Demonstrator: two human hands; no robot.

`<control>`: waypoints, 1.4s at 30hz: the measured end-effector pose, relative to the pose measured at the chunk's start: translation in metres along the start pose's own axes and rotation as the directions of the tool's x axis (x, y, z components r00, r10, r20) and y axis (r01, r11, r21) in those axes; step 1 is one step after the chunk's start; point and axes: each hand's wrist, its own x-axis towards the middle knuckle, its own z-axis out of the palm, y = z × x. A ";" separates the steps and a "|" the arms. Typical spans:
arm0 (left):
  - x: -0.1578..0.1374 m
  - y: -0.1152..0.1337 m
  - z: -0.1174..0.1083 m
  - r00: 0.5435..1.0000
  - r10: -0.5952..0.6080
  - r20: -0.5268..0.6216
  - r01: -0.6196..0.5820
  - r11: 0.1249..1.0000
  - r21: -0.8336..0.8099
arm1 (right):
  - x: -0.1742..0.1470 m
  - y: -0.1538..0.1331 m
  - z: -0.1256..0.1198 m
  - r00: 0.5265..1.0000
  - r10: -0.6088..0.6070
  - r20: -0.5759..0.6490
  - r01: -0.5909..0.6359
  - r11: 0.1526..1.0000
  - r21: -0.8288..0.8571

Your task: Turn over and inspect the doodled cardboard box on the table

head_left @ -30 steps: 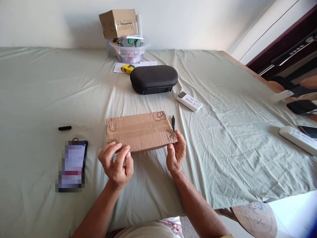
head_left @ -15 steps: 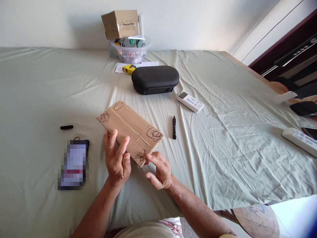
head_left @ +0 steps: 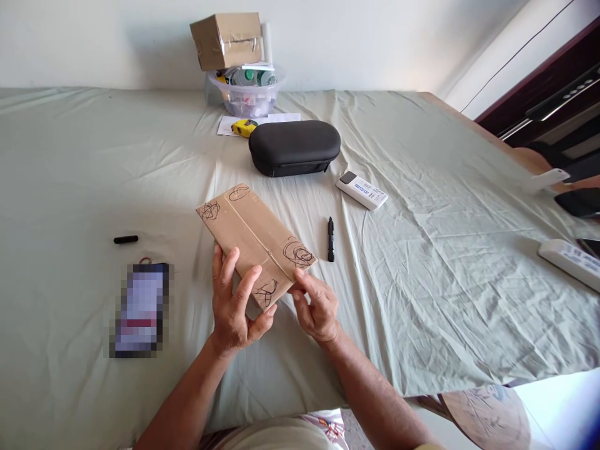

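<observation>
A flat brown cardboard piece [head_left: 253,240] with dark scribbles at its corners and a crease along its length is held slanted above the grey-green sheet. My left hand [head_left: 233,309] grips its near-left edge, fingers spread under and over it. My right hand [head_left: 316,306] pinches its near-right corner by a scribble. A black pen [head_left: 330,239] lies on the sheet just right of the cardboard. Its black cap [head_left: 125,239] lies far to the left.
A phone [head_left: 140,309] lies at the left. Behind are a black oval case [head_left: 294,147], a white remote [head_left: 361,190], a yellow tape measure [head_left: 244,128], and a clear tub [head_left: 246,94] with a taped box [head_left: 225,40] on top. More remotes [head_left: 569,262] sit at the right edge.
The cardboard was lying flat on the sheet; both hands lifted it and turned it to a slant. My right hand moved from its right end to the near corner.
</observation>
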 end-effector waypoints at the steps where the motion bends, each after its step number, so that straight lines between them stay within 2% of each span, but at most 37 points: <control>1: 0.000 0.000 0.000 1.000 0.000 0.007 0.000 1.000 -0.007 | -0.001 0.002 0.000 0.999 0.045 -0.020 -0.045 0.999 -0.005; 4: 0.001 -0.001 -0.001 1.000 -0.002 0.024 0.002 1.000 -0.007 | -0.006 0.005 0.000 0.969 0.231 -0.084 -0.229 0.973 0.042; 7: 0.001 -0.001 -0.002 1.000 -0.005 0.029 0.006 1.000 -0.016 | -0.007 0.006 0.000 0.899 0.421 -0.119 -0.407 0.905 0.126; 12: 0.000 -0.001 -0.002 1.000 0.010 0.022 -0.009 0.999 -0.050 | -0.004 0.004 -0.002 0.830 0.549 -0.094 -0.543 0.835 0.083; 15: 0.000 -0.002 -0.002 1.000 0.007 0.017 -0.006 0.998 -0.064 | -0.001 0.003 -0.003 0.825 0.560 -0.076 -0.555 0.828 0.084; 22: -0.001 -0.007 -0.002 0.999 0.002 -0.034 -0.004 0.998 -0.058 | -0.002 0.003 0.002 0.866 0.500 -0.008 -0.499 0.866 0.032; 31: -0.002 -0.009 -0.001 0.996 -0.030 -0.088 0.026 0.999 -0.042 | 0.001 0.004 0.004 0.865 0.496 0.079 -0.498 0.867 0.003; 36: -0.002 -0.011 0.000 0.983 -0.060 -0.174 0.066 0.997 0.029 | -0.002 0.008 0.006 0.829 0.531 0.174 -0.533 0.845 -0.037; 42: -0.002 -0.012 0.002 0.977 -0.059 -0.205 0.074 0.995 0.066 | -0.005 0.013 0.006 0.761 0.592 0.266 -0.599 0.798 -0.064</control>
